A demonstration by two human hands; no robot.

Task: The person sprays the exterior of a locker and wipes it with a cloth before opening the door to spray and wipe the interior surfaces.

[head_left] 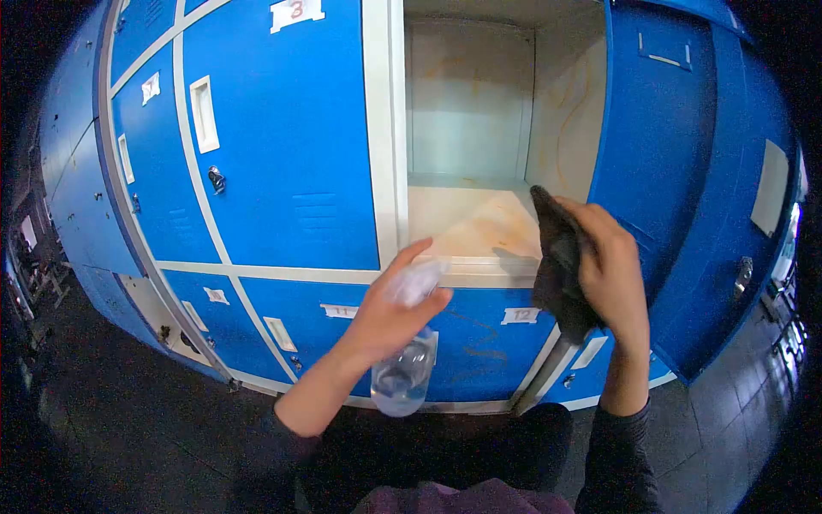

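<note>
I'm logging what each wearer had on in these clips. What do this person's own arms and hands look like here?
Both hands are bare: no gloves, rings or watch visible. The left hand has its dark sleeve pushed up near the elbow, leaving the forearm uncovered. The right hand comes out of a dark long sleeve that reaches almost to the wrist. The sleeves look plain, with no markings visible.

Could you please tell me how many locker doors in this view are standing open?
1: the open door swung out to the right of the open compartment, behind the right hand gripping a dark cloth. The other doors look shut; dark edges may hide more.
</note>
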